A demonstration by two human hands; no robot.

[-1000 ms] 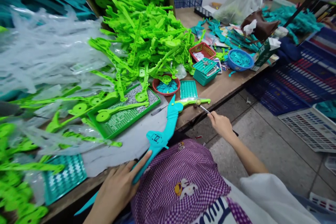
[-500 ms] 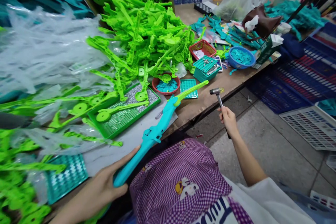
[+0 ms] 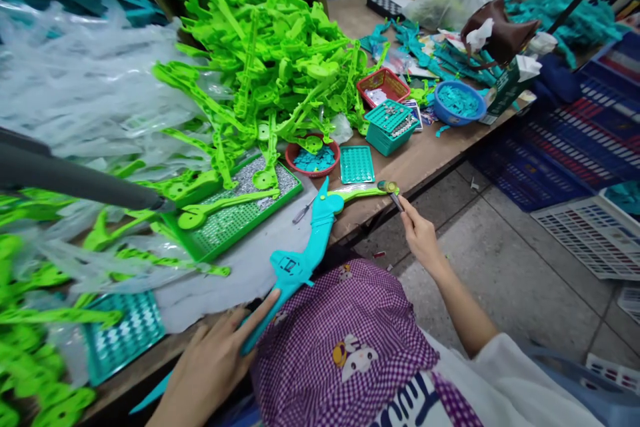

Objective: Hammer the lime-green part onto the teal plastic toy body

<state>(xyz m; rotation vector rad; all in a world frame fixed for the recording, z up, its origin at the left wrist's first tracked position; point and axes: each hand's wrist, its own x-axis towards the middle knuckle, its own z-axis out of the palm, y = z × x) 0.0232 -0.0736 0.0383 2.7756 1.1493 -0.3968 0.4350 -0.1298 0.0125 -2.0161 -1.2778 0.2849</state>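
Note:
My left hand [image 3: 213,353] is closed round the lower part of a long turquoise plastic toy part [image 3: 295,270], index finger laid along it. From its upper end a lime-green arm [image 3: 357,192] stretches right over the table edge. My right hand [image 3: 421,235] grips a small hammer [image 3: 388,187]; its yellowish head is at the tip of the green arm, and whether they touch I cannot tell. A small metal tool [image 3: 303,211] lies on the grey sheet behind the part. Close by stand a turquoise pegged tray [image 3: 357,165] and a red bowl [image 3: 290,161] of turquoise pieces.
Lime-green parts [image 3: 280,47] are heaped at the back. A green tray [image 3: 295,188] of small metal pieces sits before them. Farther right are stacked turquoise trays [image 3: 390,137], a red basket [image 3: 404,90] and a blue bowl [image 3: 463,121]. A grey bar [image 3: 85,177] juts in from the left.
The hammer has come down and left onto the end of the green arm. The turquoise part has turned to show a broader side, and its green arm now points lower.

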